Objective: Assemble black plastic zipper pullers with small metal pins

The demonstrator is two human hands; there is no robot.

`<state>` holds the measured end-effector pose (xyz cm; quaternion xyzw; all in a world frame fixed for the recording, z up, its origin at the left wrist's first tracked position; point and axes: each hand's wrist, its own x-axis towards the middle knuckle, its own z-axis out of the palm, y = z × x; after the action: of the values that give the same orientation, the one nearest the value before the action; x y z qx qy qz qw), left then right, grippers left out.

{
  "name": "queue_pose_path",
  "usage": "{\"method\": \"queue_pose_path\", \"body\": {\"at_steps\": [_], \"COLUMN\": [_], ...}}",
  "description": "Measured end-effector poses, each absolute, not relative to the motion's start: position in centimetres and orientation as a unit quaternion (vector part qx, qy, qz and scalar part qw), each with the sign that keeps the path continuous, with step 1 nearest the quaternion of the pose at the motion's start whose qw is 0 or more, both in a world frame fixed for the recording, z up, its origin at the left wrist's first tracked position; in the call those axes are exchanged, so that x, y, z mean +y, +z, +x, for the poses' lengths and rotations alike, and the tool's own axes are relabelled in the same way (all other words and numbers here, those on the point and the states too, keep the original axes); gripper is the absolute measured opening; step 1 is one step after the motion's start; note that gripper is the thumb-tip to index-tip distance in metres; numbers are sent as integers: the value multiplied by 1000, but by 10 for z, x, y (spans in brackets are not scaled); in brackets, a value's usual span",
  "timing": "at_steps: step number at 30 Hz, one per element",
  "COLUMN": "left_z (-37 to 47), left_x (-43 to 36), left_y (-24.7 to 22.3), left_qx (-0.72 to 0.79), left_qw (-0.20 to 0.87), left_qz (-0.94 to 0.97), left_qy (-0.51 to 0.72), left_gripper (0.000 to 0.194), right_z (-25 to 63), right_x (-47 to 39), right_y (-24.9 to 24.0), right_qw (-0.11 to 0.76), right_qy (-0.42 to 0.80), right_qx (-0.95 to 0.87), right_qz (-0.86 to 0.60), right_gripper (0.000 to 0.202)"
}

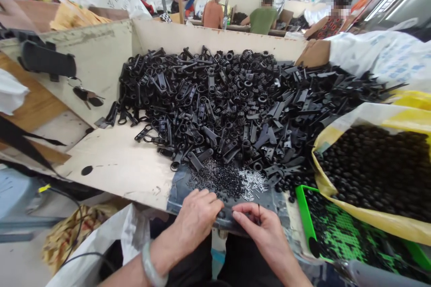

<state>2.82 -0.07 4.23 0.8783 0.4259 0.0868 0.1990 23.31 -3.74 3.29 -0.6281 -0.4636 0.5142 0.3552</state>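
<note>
My left hand [198,215], a pale bangle on its wrist, rests at the front edge of a dark work pad [178,193] with its fingers curled together. What it grips, if anything, is hidden. Just to its right, my right hand [261,224] has thumb and forefinger brought together, the other fingers folded in; a small dark thing shows by them, too small to name. Directly beyond both hands lie silver pins [252,184], tiny black pieces [227,181] and small dark metal bits [204,175]. A large heap of black plastic parts [208,103], some with ring ends, rises behind them.
A yellow-edged sack [325,179] of round black pieces stands at right, above a green tray [301,215] holding small black parts. Low wooden walls [215,38] bound the bench. Keys [87,96] hang at left. Several people [264,18] sit beyond the bench.
</note>
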Motion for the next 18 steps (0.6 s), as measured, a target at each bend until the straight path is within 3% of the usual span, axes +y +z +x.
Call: {"method": "queue_pose_path", "body": {"at_steps": [7, 11, 13, 18], "left_z": [19, 25, 30, 37], "left_x": [15, 14, 8, -10], "left_y": [36, 45, 52, 60], "left_qx": [348, 435, 489, 524], "left_qw": [160, 376, 484, 613], "left_qz": [917, 776, 663, 495], "left_qy": [108, 259, 294, 323], "left_gripper": [21, 13, 20, 34], "right_z": [230, 226, 223, 216], "right_x": [-40, -38, -36, -27], "right_y": [29, 31, 34, 48], "right_qw": [423, 450, 468, 476], "right_qy": [592, 601, 570, 461], "right_qx": [-325, -304, -333, -497], "right_qz": [-604, -587, -588, -561], "right_gripper": [44, 41, 38, 28]}}
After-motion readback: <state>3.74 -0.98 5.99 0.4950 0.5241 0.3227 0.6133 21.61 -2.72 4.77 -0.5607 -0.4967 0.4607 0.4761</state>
